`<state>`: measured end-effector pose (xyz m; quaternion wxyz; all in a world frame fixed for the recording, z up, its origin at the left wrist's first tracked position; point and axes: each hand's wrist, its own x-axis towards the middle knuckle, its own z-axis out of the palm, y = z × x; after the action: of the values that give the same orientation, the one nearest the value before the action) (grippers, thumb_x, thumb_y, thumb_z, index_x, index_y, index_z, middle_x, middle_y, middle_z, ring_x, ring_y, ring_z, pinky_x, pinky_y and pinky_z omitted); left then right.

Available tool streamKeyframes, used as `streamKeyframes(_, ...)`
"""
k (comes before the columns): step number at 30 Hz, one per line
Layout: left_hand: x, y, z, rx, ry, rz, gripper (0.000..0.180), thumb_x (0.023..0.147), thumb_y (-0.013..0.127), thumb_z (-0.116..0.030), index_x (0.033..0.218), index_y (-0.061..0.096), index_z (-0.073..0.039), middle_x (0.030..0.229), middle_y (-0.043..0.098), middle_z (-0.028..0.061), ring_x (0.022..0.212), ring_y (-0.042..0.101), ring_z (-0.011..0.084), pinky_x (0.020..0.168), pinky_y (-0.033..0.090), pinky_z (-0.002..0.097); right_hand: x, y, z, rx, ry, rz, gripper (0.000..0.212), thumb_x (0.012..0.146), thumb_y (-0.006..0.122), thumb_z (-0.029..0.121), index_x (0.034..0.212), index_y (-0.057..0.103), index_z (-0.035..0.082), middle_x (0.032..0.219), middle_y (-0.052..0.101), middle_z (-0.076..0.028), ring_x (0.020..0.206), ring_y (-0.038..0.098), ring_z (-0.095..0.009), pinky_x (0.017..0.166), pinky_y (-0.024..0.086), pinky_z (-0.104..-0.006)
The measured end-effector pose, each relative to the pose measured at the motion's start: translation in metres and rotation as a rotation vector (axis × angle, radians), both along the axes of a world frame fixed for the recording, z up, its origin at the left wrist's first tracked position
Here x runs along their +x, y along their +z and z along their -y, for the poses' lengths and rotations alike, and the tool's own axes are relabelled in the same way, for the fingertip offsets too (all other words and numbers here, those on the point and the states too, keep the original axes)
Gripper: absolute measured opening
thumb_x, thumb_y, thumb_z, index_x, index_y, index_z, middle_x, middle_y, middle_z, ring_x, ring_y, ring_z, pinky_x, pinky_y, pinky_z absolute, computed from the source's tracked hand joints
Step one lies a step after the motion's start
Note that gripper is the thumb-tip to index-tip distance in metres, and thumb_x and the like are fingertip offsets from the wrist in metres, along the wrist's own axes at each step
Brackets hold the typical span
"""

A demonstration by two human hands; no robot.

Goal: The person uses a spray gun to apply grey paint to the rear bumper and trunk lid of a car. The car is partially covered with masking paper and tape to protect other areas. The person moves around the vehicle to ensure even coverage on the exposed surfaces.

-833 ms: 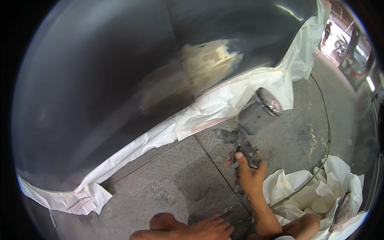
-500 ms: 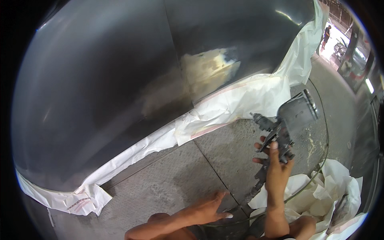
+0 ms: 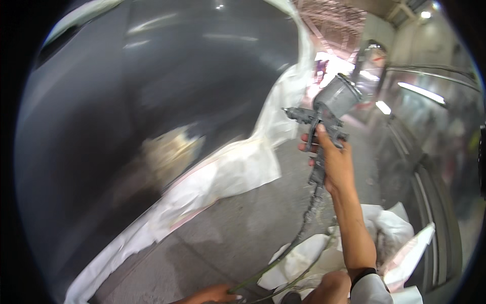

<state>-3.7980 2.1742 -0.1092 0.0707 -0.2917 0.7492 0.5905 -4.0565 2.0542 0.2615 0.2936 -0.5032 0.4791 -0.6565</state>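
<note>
In my right hand [image 3: 331, 157] is a grey spray gun [image 3: 320, 139], its cup [image 3: 336, 96] on top. My fingers wrap around the handle, with the nozzle pointing left toward a dark car panel [image 3: 202, 86]. That panel carries a pale, sanded-looking patch [image 3: 172, 149]. From the handle's base an air hose [image 3: 283, 253] runs down to my left hand [image 3: 215, 294], low at the picture's edge. The hose appears to pass into that hand, between thumb and fingers, though the lower part of the hand is cut off.
White masking paper [image 3: 243, 164] skirts the panel's lower and right edges. Crumpled paper [image 3: 304, 258] lies on the concrete floor [image 3: 243, 213] beside my leg. To the right stands a glossy dark vehicle side [image 3: 405, 131] reflecting lights. Another hose length crosses the crumpled paper.
My view has swung up and right, so the patch now sits farther left and lower. The spray gun is raised higher beside the panel's right edge. My left hand is lower in view.
</note>
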Motion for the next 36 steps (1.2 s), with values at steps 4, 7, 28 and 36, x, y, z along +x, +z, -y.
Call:
streamKeyframes(4,-0.032,-0.054,0.038,0.205,0.331,0.385,0.055,0.096,0.045,-0.053,0.115,0.064,-0.005,0.104,0.068,0.0175,0.091,0.065,0.0258,0.084,0.049,0.0377,-0.059,0.04,0.002,-0.169,-0.101,-0.052,0.031,0.094,0.061,0.032,0.107,0.061,0.004,0.089,0.07,-0.011,0.077,0.069,-0.018,0.051,0.044,-0.0237)
streamKeyframes(7,-0.088,-0.03,0.047,0.122,0.513,0.046,0.059,0.096,0.043,-0.053,0.107,0.066,0.0,0.099,0.069,0.0183,0.088,0.066,0.0277,0.08,0.052,0.0389,-0.082,0.075,-0.005,-0.218,-0.175,-0.104,0.03,0.094,0.061,0.03,0.107,0.061,0.003,0.09,0.069,-0.011,0.075,0.068,-0.018,0.049,0.044,-0.0238)
streamKeyframes(28,-0.06,-0.052,0.101,-0.308,0.008,0.244,0.078,0.085,0.056,-0.062,0.137,0.048,-0.004,0.138,0.049,0.0191,0.129,0.044,0.037,0.106,0.036,0.0451,0.011,-0.121,-0.032,0.107,0.174,-0.118,0.038,0.096,0.056,0.037,0.098,0.062,-0.001,0.081,0.069,-0.011,0.064,0.065,-0.014,0.043,0.042,-0.0228)
streamKeyframes(36,0.115,0.133,-0.025,-0.128,0.375,0.369,0.065,0.094,0.049,-0.054,0.142,0.042,-0.01,0.136,0.051,0.0191,0.123,0.052,0.0342,0.103,0.04,0.0404,0.058,-0.207,-0.02,0.02,0.426,0.123,0.038,0.092,0.065,0.026,0.117,0.06,-0.002,0.088,0.068,-0.008,0.071,0.062,-0.011,0.054,0.046,-0.0222)
